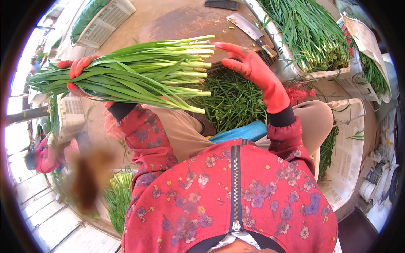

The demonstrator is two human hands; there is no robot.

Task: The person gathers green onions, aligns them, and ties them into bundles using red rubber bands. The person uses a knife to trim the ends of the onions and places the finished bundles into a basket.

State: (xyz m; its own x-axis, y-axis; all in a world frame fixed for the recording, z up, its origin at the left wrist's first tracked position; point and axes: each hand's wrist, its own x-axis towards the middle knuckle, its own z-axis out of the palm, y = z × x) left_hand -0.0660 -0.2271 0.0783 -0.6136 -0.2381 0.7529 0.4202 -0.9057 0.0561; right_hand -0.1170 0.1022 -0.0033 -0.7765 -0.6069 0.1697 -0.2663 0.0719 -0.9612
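My left hand (79, 74), in a red rubber glove, grips a bunch of long green leafy stalks (139, 69), which look like garlic chives. The pale cut ends point right and the leaf tips point left. My right hand (242, 60), also red-gloved, is just right of the pale ends, its fingers apart and holding nothing; whether a fingertip touches a stalk I cannot tell. A cleaver (246, 27) with a dark and wooden handle lies beyond it on a round brown board (183, 25).
Loose green trimmings (234, 101) lie below the board between my legs. A white plastic crate (294, 68) at the upper right holds more stalks (310, 34). Another white crate (345, 151) stands at my right. Cut stalks (120, 196) stand at lower left, and a co-worker in red (46, 155) is at far left.
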